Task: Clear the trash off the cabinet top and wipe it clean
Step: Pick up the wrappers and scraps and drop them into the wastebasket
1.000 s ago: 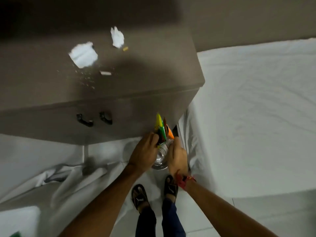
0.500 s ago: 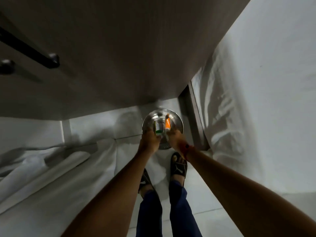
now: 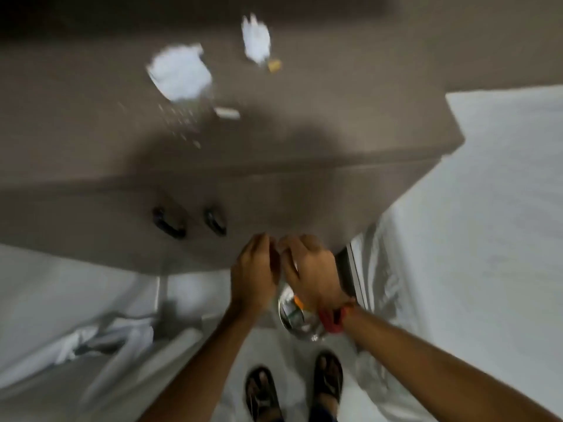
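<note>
Paper scraps [image 3: 179, 75] on cabinet top [image 3: 335, 117] (hands' [image 3: 254, 278] grip unclear), bin [image 3: 297, 318] below.

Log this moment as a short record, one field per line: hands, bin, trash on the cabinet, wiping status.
left hand: empty, raised in front of the cabinet
right hand: beside the left, seemingly empty; blurred
bin: shiny metal, on the floor under the hands, wrappers inside
trash on top: large tissue, small tissue, paper scrap, yellow bit, crumbs
wiping: not started, no cloth visible
</note>
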`<action>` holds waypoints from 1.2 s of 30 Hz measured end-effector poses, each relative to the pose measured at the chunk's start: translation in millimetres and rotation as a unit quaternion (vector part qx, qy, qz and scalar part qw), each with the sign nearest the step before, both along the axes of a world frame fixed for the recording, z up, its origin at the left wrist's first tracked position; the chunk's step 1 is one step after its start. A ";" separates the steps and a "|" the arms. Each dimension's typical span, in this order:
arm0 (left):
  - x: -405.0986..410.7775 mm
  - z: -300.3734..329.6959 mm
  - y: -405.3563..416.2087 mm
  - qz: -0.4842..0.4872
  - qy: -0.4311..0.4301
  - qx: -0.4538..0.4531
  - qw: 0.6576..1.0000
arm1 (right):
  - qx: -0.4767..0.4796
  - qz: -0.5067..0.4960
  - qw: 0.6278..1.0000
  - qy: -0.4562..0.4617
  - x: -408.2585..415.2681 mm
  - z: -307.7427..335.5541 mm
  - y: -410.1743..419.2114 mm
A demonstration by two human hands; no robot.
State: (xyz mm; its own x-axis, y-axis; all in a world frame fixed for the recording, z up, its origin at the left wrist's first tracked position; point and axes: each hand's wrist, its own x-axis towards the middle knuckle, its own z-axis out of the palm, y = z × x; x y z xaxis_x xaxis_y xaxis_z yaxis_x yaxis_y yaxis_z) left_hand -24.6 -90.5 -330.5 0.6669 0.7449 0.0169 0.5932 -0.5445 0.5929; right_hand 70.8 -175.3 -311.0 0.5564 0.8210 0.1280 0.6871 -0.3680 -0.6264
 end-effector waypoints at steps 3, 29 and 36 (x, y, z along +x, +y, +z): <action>-3.6 85.6 21.7 0.089 -0.112 -0.097 0.985 | 0.125 0.042 0.991 -0.027 0.3 93.3 19.9; 42.4 221.7 115.4 0.089 -0.264 0.131 0.951 | 0.237 -0.123 0.940 0.213 94.3 225.9 139.2; 16.4 144.6 -15.6 -0.055 -0.270 0.060 0.959 | 0.309 -0.174 0.906 0.233 23.4 159.0 11.2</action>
